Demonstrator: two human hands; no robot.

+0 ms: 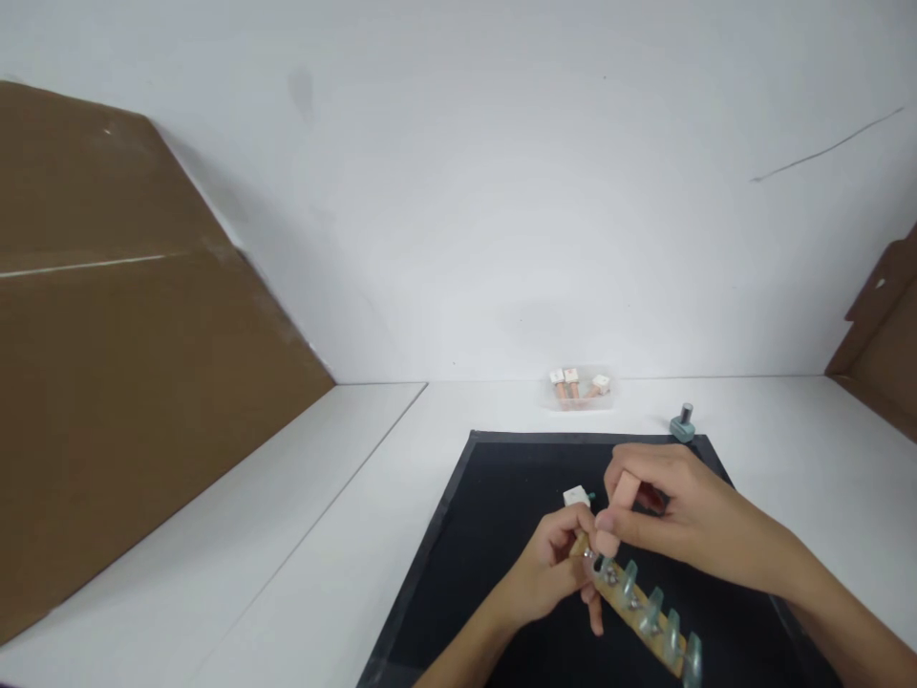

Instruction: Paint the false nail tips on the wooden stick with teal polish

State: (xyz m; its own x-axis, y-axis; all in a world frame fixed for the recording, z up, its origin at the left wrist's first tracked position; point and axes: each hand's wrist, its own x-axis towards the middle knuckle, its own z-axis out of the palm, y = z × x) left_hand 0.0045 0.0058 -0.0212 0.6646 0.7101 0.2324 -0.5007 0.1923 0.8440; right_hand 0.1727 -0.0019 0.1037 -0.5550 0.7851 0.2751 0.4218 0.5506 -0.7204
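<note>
My left hand [555, 564] is closed around the upper end of a tan strip [649, 635]. Along the strip stand several translucent green tabs [653, 608] with small shiny metal pieces at their bases. My right hand [670, 511] pinches a peach-coloured bar [626, 491] between thumb and fingers, just above that end of the strip. Whether the bar touches the strip I cannot tell, as fingers cover the spot. A white block [575, 496] with a small green part shows just beyond my left fingers; what supports it is hidden.
Under my hands lies a black mat [494, 506] on a white table [287, 497]. A clear box [584, 404] holding white-headed peach pieces stands at the back. A grey-green part with a metal pin [683, 425] sits by the mat's far right corner. Cardboard panels [129, 363] flank the table.
</note>
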